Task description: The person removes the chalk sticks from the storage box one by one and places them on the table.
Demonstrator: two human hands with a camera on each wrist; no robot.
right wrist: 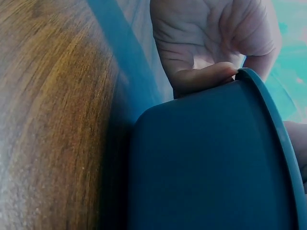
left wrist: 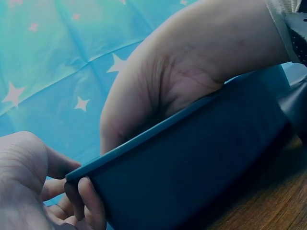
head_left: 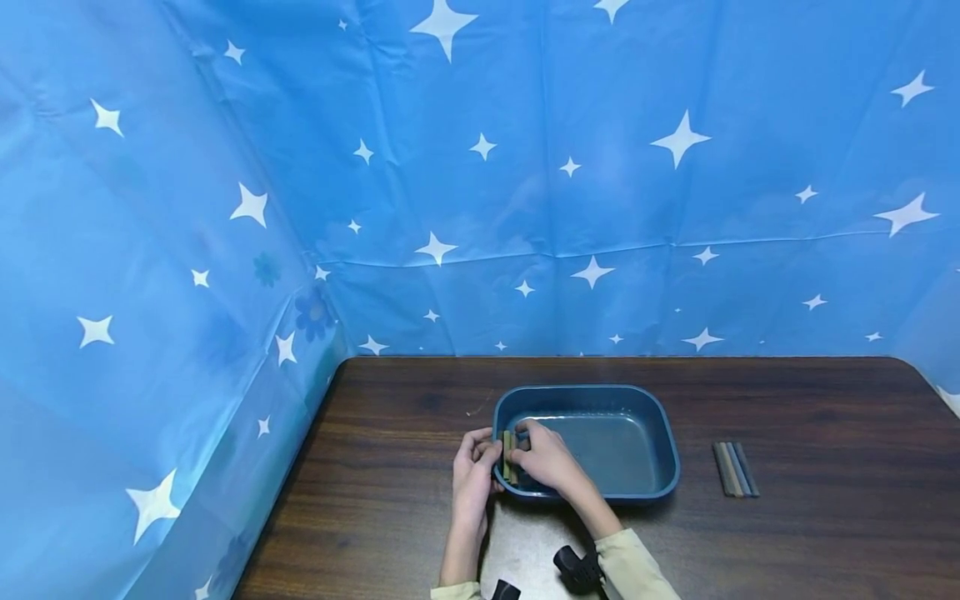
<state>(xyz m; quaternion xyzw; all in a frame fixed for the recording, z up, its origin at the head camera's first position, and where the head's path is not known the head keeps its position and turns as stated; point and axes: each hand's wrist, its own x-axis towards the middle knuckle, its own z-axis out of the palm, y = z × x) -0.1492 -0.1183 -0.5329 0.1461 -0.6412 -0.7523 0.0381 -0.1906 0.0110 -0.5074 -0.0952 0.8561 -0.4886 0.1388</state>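
Observation:
A dark blue plastic basin [head_left: 660, 425] with rounded corners stands on the table. My left hand [head_left: 472, 479] grips its left end, with the thumb at the rim and fingers curled against the outer wall, as the left wrist view shows. Over the front wall reaches my right hand [head_left: 546, 457], bent down into the basin's left part. Its thumb and index finger pinch at yellowish-green sticks [head_left: 507, 467] lying side by side along the left wall. In the left wrist view the basin wall [left wrist: 182, 158] hides the right fingertips.
Several short grey and brown sticks [head_left: 735, 469] lie side by side on the dark wooden table [head_left: 825, 433], right of the basin. Behind and to the left hangs a blue cloth [head_left: 525, 200] with white stars. A black wrist device [head_left: 576, 568] sits by the right sleeve.

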